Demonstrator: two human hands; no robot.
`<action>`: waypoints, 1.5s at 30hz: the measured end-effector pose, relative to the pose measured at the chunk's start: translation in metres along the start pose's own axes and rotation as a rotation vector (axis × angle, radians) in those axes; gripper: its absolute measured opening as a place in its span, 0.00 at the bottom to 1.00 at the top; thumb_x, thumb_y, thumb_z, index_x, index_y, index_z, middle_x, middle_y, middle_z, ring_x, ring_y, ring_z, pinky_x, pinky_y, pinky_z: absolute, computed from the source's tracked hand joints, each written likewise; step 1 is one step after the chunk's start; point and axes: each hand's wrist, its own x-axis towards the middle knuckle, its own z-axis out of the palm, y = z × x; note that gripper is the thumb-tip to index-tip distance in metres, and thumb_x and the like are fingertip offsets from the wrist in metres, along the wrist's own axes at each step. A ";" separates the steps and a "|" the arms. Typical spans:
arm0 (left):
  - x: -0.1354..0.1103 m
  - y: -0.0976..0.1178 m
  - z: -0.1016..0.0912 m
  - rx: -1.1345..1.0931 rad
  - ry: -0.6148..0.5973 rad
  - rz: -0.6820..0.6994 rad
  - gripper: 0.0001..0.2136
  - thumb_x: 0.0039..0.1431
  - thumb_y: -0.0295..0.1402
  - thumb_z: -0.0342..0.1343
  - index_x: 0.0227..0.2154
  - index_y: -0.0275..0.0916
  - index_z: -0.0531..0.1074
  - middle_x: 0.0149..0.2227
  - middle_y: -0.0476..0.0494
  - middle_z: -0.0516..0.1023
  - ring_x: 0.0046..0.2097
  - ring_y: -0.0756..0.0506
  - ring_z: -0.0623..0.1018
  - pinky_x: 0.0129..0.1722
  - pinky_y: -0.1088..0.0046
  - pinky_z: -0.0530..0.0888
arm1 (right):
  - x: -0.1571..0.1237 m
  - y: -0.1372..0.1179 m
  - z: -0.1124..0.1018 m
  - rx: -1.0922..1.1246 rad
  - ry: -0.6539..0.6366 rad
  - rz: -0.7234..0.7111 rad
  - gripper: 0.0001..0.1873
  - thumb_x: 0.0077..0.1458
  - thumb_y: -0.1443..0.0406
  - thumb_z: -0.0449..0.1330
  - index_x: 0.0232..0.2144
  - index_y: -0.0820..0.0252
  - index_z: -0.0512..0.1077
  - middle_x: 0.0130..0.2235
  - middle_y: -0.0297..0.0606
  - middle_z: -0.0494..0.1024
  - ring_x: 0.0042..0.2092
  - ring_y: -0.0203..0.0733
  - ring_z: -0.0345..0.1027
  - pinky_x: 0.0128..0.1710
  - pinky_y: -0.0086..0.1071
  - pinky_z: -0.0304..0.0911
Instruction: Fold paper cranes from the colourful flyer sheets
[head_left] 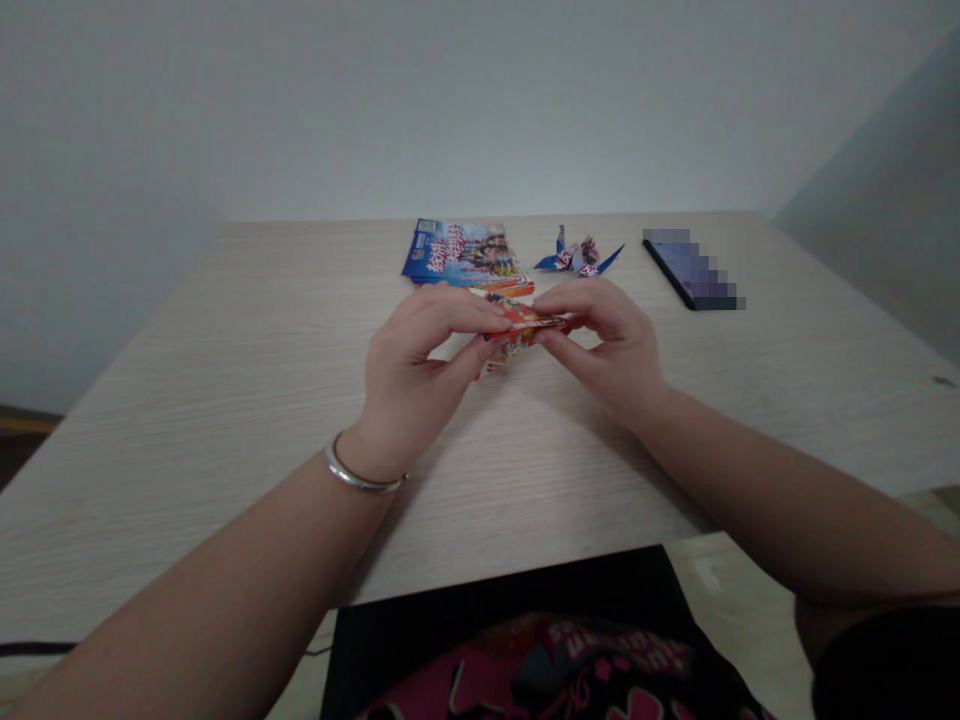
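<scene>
Between my two hands is a folded piece of red and orange printed paper point(514, 322), held a little above the table. My left hand point(431, 345) pinches its left end between thumb and fingers, and a silver bangle circles that wrist. At the right end, the thumb and fingertips of my right hand point(604, 340) close on the same paper. Part of the paper is hidden behind my fingers. Just beyond my left hand lies a stack of blue printed leaflets point(469, 250). Past my right hand sits a folded paper crane point(577, 257) in blue and white.
A dark phone point(690, 270) lies at the back right of the pale wooden table point(225, 400). A white wall point(480, 110) stands behind the table's far edge. Dark patterned cloth point(570, 660) shows at the bottom, below the near edge.
</scene>
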 end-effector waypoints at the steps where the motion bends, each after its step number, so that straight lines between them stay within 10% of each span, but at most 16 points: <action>1: 0.000 0.000 0.000 -0.008 -0.001 0.007 0.03 0.65 0.30 0.64 0.39 0.46 0.79 0.41 0.51 0.85 0.45 0.47 0.83 0.51 0.63 0.79 | 0.000 0.000 -0.001 0.000 0.005 0.002 0.06 0.60 0.61 0.66 0.40 0.48 0.82 0.42 0.34 0.84 0.44 0.43 0.77 0.35 0.35 0.74; 11: 0.004 0.001 -0.002 0.108 -0.108 0.086 0.05 0.63 0.26 0.62 0.38 0.44 0.76 0.42 0.48 0.85 0.45 0.45 0.83 0.51 0.62 0.78 | 0.009 -0.011 -0.019 -0.162 -0.033 -0.141 0.02 0.59 0.57 0.69 0.36 0.42 0.83 0.41 0.33 0.85 0.47 0.51 0.77 0.57 0.55 0.68; 30: -0.005 -0.010 0.001 -0.042 -0.235 -0.106 0.06 0.62 0.23 0.60 0.38 0.41 0.75 0.41 0.47 0.85 0.42 0.47 0.85 0.43 0.72 0.80 | 0.003 0.006 -0.005 -0.058 -0.135 -0.143 0.05 0.60 0.57 0.68 0.39 0.46 0.83 0.37 0.31 0.86 0.42 0.43 0.79 0.49 0.42 0.72; 45: -0.007 -0.008 0.005 0.009 -0.187 -0.081 0.02 0.63 0.29 0.62 0.35 0.42 0.79 0.33 0.50 0.84 0.35 0.48 0.82 0.37 0.72 0.77 | -0.006 -0.006 0.005 0.046 -0.079 0.117 0.06 0.56 0.60 0.70 0.37 0.52 0.82 0.38 0.34 0.84 0.39 0.41 0.77 0.38 0.35 0.72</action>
